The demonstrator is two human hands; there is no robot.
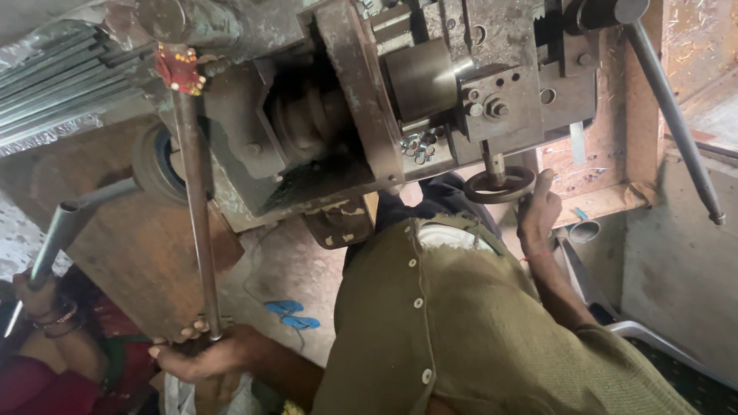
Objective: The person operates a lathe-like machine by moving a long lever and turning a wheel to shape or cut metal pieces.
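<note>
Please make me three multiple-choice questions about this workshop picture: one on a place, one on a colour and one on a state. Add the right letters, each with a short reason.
1. Where is the person's right hand?
A. At the small handwheel below the machine
B. Flat on the floor
C. In a pocket

2. What colour is the pair of slippers on the floor?
A. Green
B. Blue
C. White

3. How is the left hand placed on the long metal lever?
A. Closed around its lower end
B. Open and far from it
C. Pressing its top end

Answers:
1. A, because the fingers touch the rim of the wheel.
2. B, because both slippers show bright blue against the grey floor.
3. A, because the fingers wrap around the rod where it ends.
</note>
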